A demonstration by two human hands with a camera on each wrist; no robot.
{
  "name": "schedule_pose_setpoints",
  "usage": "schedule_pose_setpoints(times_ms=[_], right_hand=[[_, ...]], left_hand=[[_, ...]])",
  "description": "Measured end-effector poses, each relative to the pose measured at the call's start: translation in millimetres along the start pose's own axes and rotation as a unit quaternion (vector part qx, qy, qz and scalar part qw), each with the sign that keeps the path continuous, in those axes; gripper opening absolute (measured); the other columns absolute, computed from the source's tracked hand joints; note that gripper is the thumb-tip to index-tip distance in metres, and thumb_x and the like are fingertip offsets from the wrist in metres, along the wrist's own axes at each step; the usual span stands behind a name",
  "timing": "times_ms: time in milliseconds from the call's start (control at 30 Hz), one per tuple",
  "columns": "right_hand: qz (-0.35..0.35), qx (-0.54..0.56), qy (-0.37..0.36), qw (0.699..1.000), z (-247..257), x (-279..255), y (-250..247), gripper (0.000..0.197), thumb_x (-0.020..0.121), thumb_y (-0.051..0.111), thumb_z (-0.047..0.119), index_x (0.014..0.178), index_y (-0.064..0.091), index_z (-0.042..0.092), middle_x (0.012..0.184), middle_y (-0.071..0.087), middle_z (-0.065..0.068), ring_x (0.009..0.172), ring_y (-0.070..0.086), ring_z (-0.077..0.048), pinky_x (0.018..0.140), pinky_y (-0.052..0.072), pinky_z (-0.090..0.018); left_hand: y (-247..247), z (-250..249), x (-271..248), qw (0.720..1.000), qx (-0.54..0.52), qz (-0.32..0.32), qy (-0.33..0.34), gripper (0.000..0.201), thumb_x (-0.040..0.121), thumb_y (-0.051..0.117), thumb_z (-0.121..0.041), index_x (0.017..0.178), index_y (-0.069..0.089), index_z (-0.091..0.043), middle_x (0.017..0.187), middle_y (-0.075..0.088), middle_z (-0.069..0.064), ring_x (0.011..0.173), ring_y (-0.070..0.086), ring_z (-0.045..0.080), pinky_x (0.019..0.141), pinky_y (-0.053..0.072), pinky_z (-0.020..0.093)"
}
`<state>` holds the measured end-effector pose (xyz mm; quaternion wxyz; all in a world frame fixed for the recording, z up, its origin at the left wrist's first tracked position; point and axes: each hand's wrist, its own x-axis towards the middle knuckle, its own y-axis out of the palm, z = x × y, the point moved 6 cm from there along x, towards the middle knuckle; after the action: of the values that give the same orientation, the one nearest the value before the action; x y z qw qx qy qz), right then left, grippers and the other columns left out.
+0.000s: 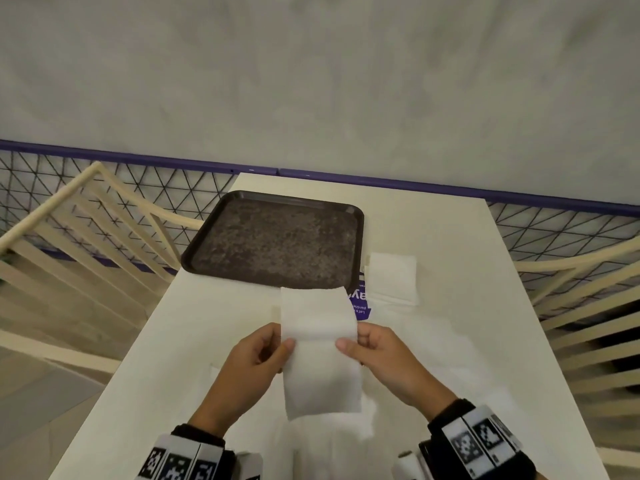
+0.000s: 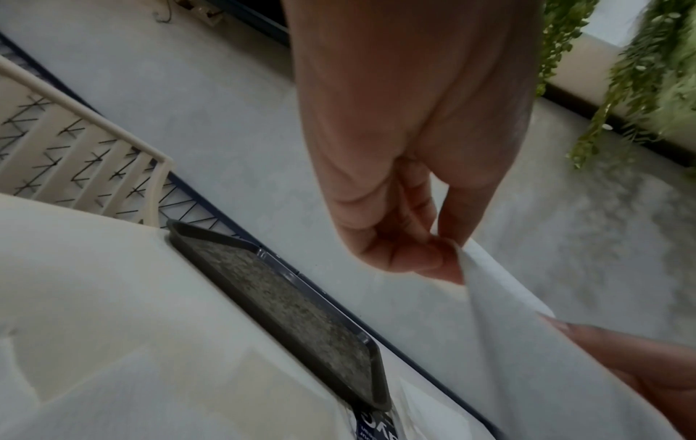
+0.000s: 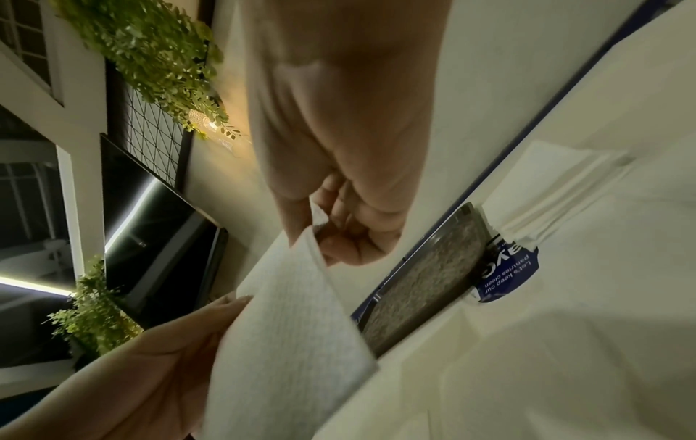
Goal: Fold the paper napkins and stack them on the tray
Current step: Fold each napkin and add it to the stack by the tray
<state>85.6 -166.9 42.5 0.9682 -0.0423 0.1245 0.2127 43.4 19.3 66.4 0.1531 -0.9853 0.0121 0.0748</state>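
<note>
Right now I have a white paper napkin (image 1: pixel 320 351) lifted off the white table (image 1: pixel 450 341), pinched at its two side edges. My left hand (image 1: pixel 252 368) grips the left edge between thumb and fingertips; in the left wrist view the fingers (image 2: pixel 395 247) are curled in with the corner of the sheet caught against the thumb. My right hand (image 1: pixel 388 358) does the same on the right edge, thumb on top, and the right wrist view shows the textured paper nipped between its thumb and curled fingers (image 3: pixel 354 238). Between my two sets of fingers the napkin bends over: its upper part arches away from me past the fingertips, and its lower part hangs down towards my wrists.

Just beyond the fingertips lies the dark tray (image 1: pixel 273 206), with nothing stacked on it that I can see. The far edge of the held napkin reaches the tray's near rim in the head view; whether they touch I cannot tell. Beyond my right fingers and slightly outward sits a pile of napkins (image 1: pixel 391 275), beside the tray's right corner. A blue printed label (image 1: pixel 360 306) shows between that pile and the held sheet.
</note>
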Motion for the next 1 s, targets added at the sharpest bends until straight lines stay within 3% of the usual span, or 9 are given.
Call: schedule_pose_setpoints(times_ms=[67,133,267,467,600,667,767,867,1000], right_hand=[[0.000,0.018,-0.009,1.000,2,-5,-2,0.022,0.092,0.056,0.011,0.110,0.066,0.015,0.105,0.073,-0.003,0.098,0.068,-0.022,0.087,0.051,-0.035],[-0.001,0.033,-0.011,0.999,3,-11,-3,0.025,0.093,0.053,0.009,0.115,0.064,0.013,0.110,0.071,-0.004,0.104,0.067,-0.022,0.090,0.051,-0.033],[-0.018,0.050,-0.020,0.998,6,-20,-7,0.026,0.093,0.050,0.002,0.109,0.068,0.010,0.107,0.073,-0.004,0.100,0.067,-0.018,0.085,0.053,-0.026],[-0.009,0.009,-0.014,1.000,11,-29,-14,0.040,0.091,0.039,-0.007,0.091,0.075,0.011,0.094,0.074,0.004,0.084,0.067,-0.007,0.072,0.048,-0.012],[0.007,-0.003,-0.031,0.999,11,-31,-14,0.039,0.084,0.040,0.009,0.090,0.076,0.020,0.106,0.071,0.003,0.109,0.060,-0.018,0.094,0.046,-0.028],[0.005,-0.009,-0.046,0.999,14,-33,-13,0.036,0.081,0.042,0.015,0.088,0.077,0.023,0.105,0.071,0.005,0.108,0.060,-0.013,0.090,0.045,-0.024],[-0.003,-0.054,-0.070,0.996,16,-37,-11,0.035,0.087,0.049,0.007,0.086,0.075,0.031,0.101,0.071,0.011,0.098,0.061,-0.007,0.083,0.044,-0.014],[-0.013,-0.138,-0.099,0.985,16,-38,-7,0.029,0.088,0.058,0.010,0.090,0.068,0.036,0.097,0.067,0.015,0.083,0.057,-0.007,0.079,0.044,-0.013],[-0.011,-0.247,-0.145,0.958,24,-36,8,0.020,0.085,0.067,0.027,0.093,0.059,0.043,0.094,0.065,0.019,0.096,0.057,-0.001,0.080,0.040,-0.005]], left_hand=[[0,-4,-1,1.000,-0.007,-0.005,0.007,0.014,0.091,0.054,-0.026,0.080,0.063,-0.023,0.074,0.058,0.014,0.068,0.054,0.015,0.065,0.047,0.025],[2,-9,-3,1.000,-0.023,0.002,0.018,0.027,0.093,0.050,-0.013,0.078,0.065,-0.029,0.075,0.063,0.005,0.067,0.056,0.010,0.064,0.048,0.018],[4,-17,-7,0.998,-0.041,0.011,0.035,0.029,0.093,0.045,-0.002,0.083,0.069,-0.015,0.085,0.069,0.004,0.074,0.060,0.012,0.070,0.050,0.019],[4,-19,-10,0.997,-0.074,-0.006,0.026,0.039,0.090,0.043,0.006,0.078,0.073,-0.016,0.087,0.072,-0.004,0.078,0.064,0.004,0.070,0.049,0.011],[5,-25,-14,0.995,-0.090,-0.005,0.046,0.023,0.089,0.055,-0.008,0.080,0.073,-0.020,0.084,0.072,-0.001,0.079,0.064,0.006,0.071,0.050,0.012],[6,-22,-14,0.997,-0.058,-0.008,0.054,0.009,0.080,0.064,-0.024,0.085,0.070,-0.028,0.069,0.063,-0.001,0.070,0.059,0.006,0.070,0.048,0.015],[10,-15,-12,0.997,0.045,-0.017,0.066,0.016,0.083,0.067,-0.020,0.087,0.067,-0.036,0.062,0.056,-0.014,0.063,0.052,0.002,0.063,0.045,0.009],[15,-16,-15,0.992,0.091,-0.011,0.089,0.015,0.084,0.066,-0.020,0.078,0.065,-0.034,0.078,0.063,-0.024,0.074,0.058,0.002,0.063,0.045,0.008],[25,-19,-18,0.980,0.129,-0.002,0.150,0.011,0.077,0.057,-0.040,0.077,0.065,-0.032,0.090,0.063,-0.016,0.082,0.056,0.006,0.066,0.042,0.009]])
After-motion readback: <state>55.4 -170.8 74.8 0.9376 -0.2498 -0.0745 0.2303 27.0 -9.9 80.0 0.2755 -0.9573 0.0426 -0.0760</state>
